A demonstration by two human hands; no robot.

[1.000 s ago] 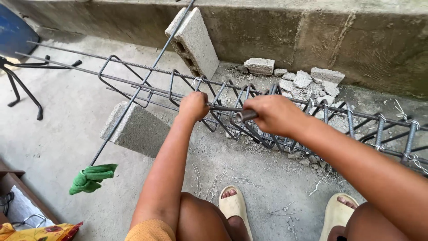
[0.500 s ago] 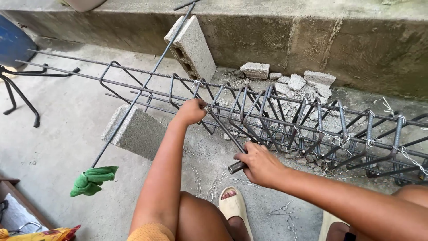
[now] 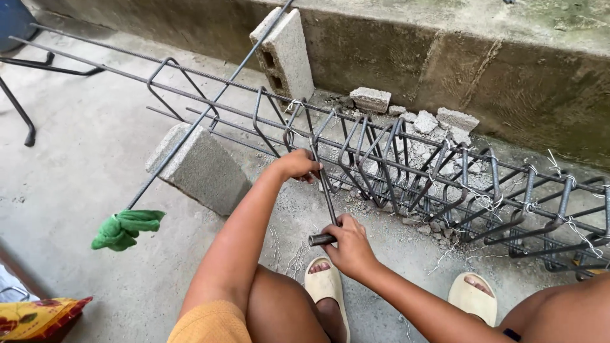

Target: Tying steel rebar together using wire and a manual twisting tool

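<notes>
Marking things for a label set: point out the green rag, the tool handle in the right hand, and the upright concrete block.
green rag (image 3: 125, 228), head view, middle of the bundle.
tool handle (image 3: 320, 239), head view, its dark pipe end.
upright concrete block (image 3: 291, 52), head view, broad grey face.

A dark steel tying tool (image 3: 325, 213), a thin rod with a short tubular handle at its lower end, is standing steeply at frame centre. Its upper tip is meeting the rebar cage (image 3: 406, 162), which is lying lengthwise from upper left to right edge, stirrups bunched and leaning mid-frame.
</notes>
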